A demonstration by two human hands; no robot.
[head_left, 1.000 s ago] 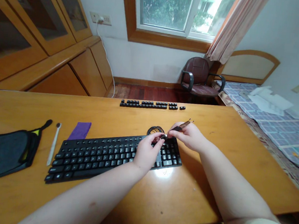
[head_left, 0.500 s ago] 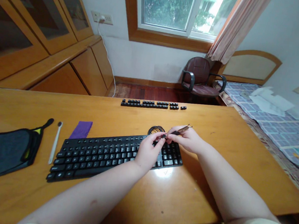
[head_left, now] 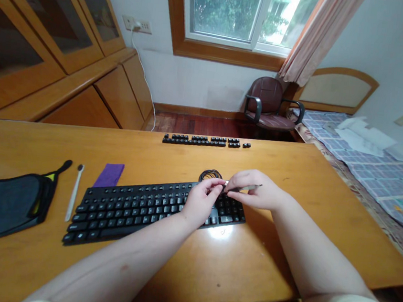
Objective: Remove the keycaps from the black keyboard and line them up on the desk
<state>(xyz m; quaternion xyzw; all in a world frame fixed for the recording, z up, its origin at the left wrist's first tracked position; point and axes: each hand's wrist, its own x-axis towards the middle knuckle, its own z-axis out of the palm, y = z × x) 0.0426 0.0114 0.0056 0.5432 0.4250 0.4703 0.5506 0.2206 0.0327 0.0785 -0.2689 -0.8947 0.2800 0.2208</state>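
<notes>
A black keyboard (head_left: 133, 216) lies at a slant before me, its back rows bare of keycaps. Over its right end, my left hand (head_left: 201, 199) pinches thumb and fingers together around something too small to name, with a pale glint at the fingertips. My right hand (head_left: 253, 190) meets those fingertips from the right, above the number pad. Closed in it is a slim two-pronged tool (head_left: 250, 188), which looks like a keycap puller; its front part is hidden by the fingers. A coiled black cable (head_left: 210, 174) lies just behind the keyboard.
Loose black keycaps (head_left: 198, 141) stand in rows along the desk's far edge. On the left are a purple cloth (head_left: 109, 175), a toothbrush (head_left: 74, 193) and a dark zip pouch (head_left: 9, 203). An office chair (head_left: 269, 103) and a bed (head_left: 359, 153) stand beyond the desk (head_left: 323, 221).
My right hand has turned over, and the tool has swung from pointing up and away to lying nearly level. My left hand stays almost in place; the keyboard has not visibly moved.
</notes>
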